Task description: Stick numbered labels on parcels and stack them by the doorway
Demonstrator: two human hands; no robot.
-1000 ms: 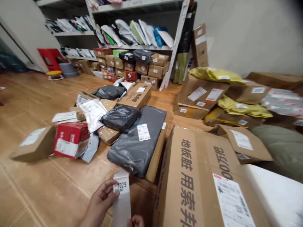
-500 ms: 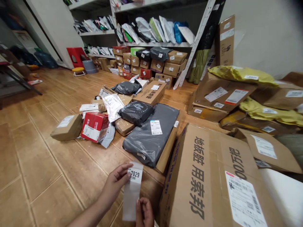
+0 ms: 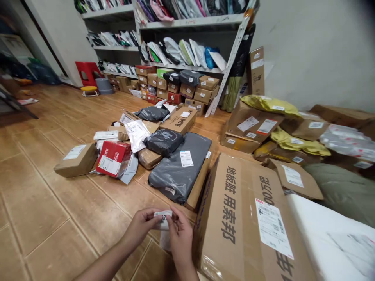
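Low over the floor [image 3: 43, 218], the left hand [image 3: 142, 225] and right hand [image 3: 180, 239] now meet on the label strip [image 3: 163, 219], fingers pinching its top, where a second ago they held it stretched out long. Left of them lies a red box [image 3: 113, 158]; beyond, a grey bag [image 3: 178, 168]; right, a big carton [image 3: 246, 218].

Not much we can actually read here. The white sticker [image 3: 163, 219] pinched between our left hand [image 3: 142, 225] and right hand [image 3: 180, 238] shows only a "2", the rest is covered by fingers. Just right of our right hand, the big cardboard box [image 3: 234, 210] has 地板脏 用索邦 printed in black, plus a shipping label [image 3: 274, 228] too small to read.
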